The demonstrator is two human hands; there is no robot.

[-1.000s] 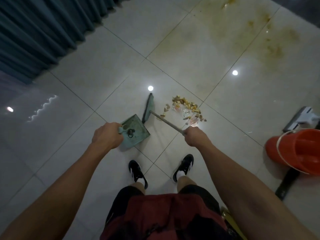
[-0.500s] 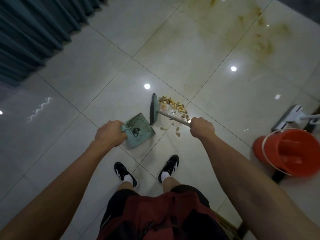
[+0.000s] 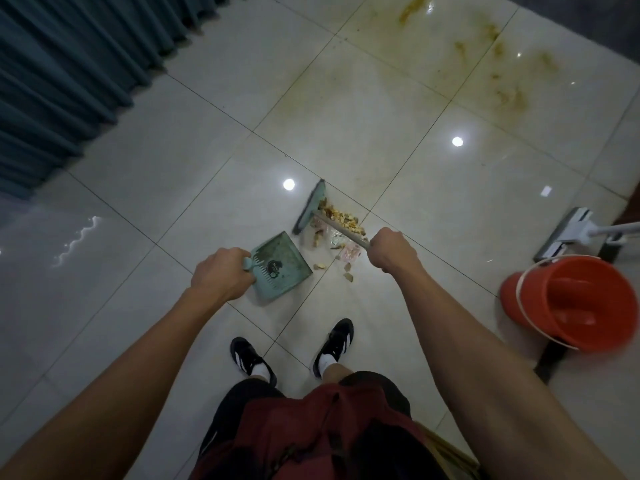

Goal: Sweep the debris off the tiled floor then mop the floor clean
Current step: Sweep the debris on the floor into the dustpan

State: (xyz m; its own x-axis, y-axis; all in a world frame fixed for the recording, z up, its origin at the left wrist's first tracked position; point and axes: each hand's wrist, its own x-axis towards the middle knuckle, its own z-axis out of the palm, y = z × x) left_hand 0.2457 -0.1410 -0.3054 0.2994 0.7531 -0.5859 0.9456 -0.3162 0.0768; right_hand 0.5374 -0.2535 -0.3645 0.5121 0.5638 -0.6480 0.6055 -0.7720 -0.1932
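The person has bare forearms, without sleeves. At the bottom centre of the frame are dark red shorts (image 3: 332,431) with black side panels. Below the knees, white socks (image 3: 325,360) and black shoes (image 3: 247,355) with white stripes.

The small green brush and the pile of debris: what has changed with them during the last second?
The small green brush crossed from the dustpan side of the yellowish debris pile to its far side, and crumbs now lie scattered nearer the green plastic dustpan. The right hand still grips the brush handle and the left hand still holds the dustpan. The orange plastic bucket and white flat mop are untouched.
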